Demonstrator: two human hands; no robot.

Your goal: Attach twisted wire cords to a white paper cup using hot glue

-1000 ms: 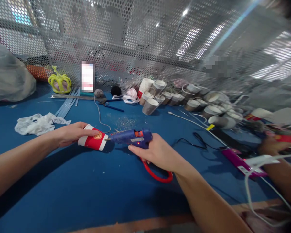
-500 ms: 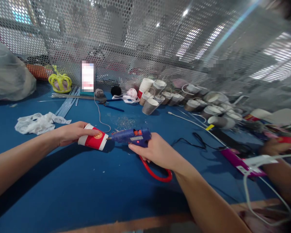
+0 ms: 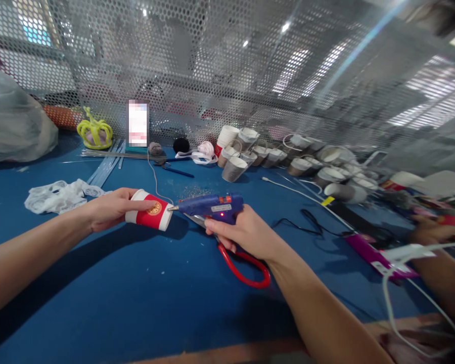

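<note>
My left hand (image 3: 116, 207) grips a red and white paper cup (image 3: 148, 218), tipped on its side with one end toward the right. In my right hand (image 3: 240, 230) is a blue glue gun (image 3: 208, 206) with a small red light lit. Its metal nozzle meets the cup's right end; whether it touches cannot be made out. Below the right hand, red-handled scissors (image 3: 250, 280) lie on the blue table (image 3: 144, 308), their blades partly hidden by the gun and fingers. A grey yarn strand (image 3: 155, 182) runs behind the cup.
White lace (image 3: 56, 196) lies at left, near clear glue sticks (image 3: 104, 171). A yarn ball (image 3: 155, 148) and pliers (image 3: 178, 172) sit farther back. Many wrapped cups (image 3: 235, 168) stand along the perforated screen (image 3: 197, 76). At right are a purple power strip (image 3: 375, 255), cables and another person's hand (image 3: 426, 227).
The glue gun has risen slightly and shifted right, its nozzle still by the cup's end. My left hand and the cup have moved a little right; more of the scissors' blades shows.
</note>
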